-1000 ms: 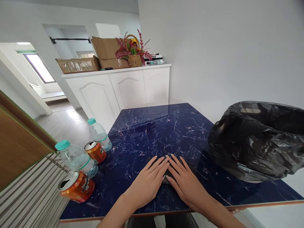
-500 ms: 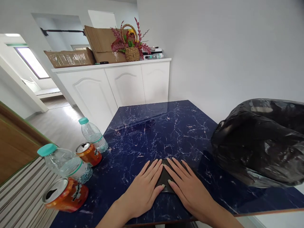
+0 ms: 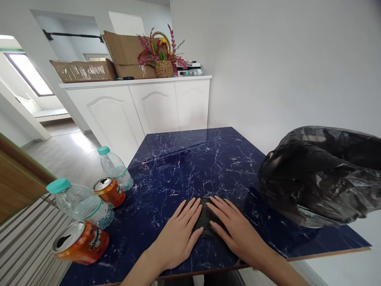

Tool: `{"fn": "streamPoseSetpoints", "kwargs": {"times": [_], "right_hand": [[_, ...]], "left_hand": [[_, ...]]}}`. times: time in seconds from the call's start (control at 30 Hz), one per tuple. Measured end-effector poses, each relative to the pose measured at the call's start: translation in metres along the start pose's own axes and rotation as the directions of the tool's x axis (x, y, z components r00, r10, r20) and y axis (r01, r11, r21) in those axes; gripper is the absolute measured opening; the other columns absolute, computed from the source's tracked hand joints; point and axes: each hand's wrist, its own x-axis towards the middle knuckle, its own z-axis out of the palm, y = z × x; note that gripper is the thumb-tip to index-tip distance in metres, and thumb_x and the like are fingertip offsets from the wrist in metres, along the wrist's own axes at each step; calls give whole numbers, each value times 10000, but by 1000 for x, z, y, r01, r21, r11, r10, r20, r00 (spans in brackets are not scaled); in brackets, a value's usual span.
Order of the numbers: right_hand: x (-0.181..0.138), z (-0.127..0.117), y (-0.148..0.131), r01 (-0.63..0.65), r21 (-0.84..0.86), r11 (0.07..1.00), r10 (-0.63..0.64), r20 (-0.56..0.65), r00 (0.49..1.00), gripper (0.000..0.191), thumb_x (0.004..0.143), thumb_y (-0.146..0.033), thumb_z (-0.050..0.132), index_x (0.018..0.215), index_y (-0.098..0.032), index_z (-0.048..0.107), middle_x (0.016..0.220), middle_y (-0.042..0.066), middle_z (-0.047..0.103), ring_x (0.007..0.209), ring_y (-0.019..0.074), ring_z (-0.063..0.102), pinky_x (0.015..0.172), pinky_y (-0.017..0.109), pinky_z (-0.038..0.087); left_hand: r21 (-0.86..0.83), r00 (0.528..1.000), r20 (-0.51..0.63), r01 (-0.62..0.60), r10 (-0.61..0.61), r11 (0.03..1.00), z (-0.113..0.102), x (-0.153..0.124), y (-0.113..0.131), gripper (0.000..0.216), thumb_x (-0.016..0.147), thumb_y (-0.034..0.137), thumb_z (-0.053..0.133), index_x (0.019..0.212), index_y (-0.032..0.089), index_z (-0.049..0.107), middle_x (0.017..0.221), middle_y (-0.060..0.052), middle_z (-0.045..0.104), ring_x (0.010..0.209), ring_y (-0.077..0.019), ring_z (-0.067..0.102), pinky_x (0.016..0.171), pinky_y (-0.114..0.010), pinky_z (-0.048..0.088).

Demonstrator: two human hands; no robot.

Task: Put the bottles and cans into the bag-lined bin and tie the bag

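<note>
Holds left hand and right hand flat, uncurled, over opposite sides of a black sheet near the front edge of the table.

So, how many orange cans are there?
2, along the left edge of the table: the nearer can before the nearer bottle, the farther can between that bottle and the farther bottle. The bag may hide more.

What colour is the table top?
The table top is dark blue with thin whitish squiggly lines, seen in the head view.
</note>
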Motion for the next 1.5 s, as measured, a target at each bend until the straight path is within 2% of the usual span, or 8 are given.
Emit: {"fn": "streamPoseSetpoints", "kwargs": {"times": [0.23,0.43,0.63,0.73,0.87,1.0,1.2,1.5], "right_hand": [[-13,-9,37,-330,26,944,329,-176,928,433,1040,-490,581,1379,-224,624,1308,161,679,1234,363,664,1013,554,584],[-6,-21,39,-252,200,947,266,-46,963,171,1040,-406,564,987,-249,607,997,67,684,918,254,703,797,382,591],[3,-35,17,-246,287,926,273,-58,960,93,1052,-363,538,1050,-272,552,958,26,721,835,232,722,753,346,571],[2,-41,11,-152,252,956,201,-181,963,105,1066,-334,527,1131,-275,585,1042,48,743,928,248,740,804,359,584],[-2,-47,15,7,167,986,45,-302,952,123,1085,-278,504,1162,-271,599,1099,64,749,1010,257,727,883,396,587],[-10,-50,29,-39,182,983,106,-374,921,172,1089,-327,531,1243,-275,588,1132,74,745,1050,270,734,913,432,611],[-35,-43,50,-94,142,985,151,-476,866,420,1077,-286,542,1489,-258,465,1408,154,629,1346,327,617,1119,553,541],[-47,-47,55,-142,351,926,207,-156,966,301,1076,-253,502,1365,-317,554,1140,81,729,1029,252,757,871,373,654]], "left_hand": [[-72,989,-85,118,-124,990,6,-13,3,611,1144,409,412,1712,259,247,1762,-44,305,1631,-280,276,1312,-505,376],[-104,975,-156,143,-158,984,8,-18,5,568,1137,404,427,1681,274,326,1734,-61,386,1618,-314,309,1280,-540,424],[-176,951,-228,169,-207,970,5,-8,4,527,1128,404,442,1638,290,372,1691,-89,460,1598,-314,371,1264,-543,435],[-320,934,-218,205,-282,925,-6,16,-4,611,1094,480,516,1642,271,344,1670,-130,475,1561,-318,431,1256,-555,423],[-576,986,23,147,-164,804,-26,61,-18,778,941,621,720,1593,290,455,1493,-114,659,1372,-349,620,1127,-498,522],[-714,972,235,155,25,683,-33,96,-24,507,965,684,626,1104,217,768,1032,-72,803,868,-271,743,740,-342,572],[-682,975,187,218,-122,698,-13,125,-32,550,975,731,545,977,213,729,928,-55,767,771,-238,686,648,-313,495],[-585,967,139,255,-215,770,7,226,-57,570,992,689,527,1251,201,668,1115,-128,770,933,-308,720,746,-361,535]]}}
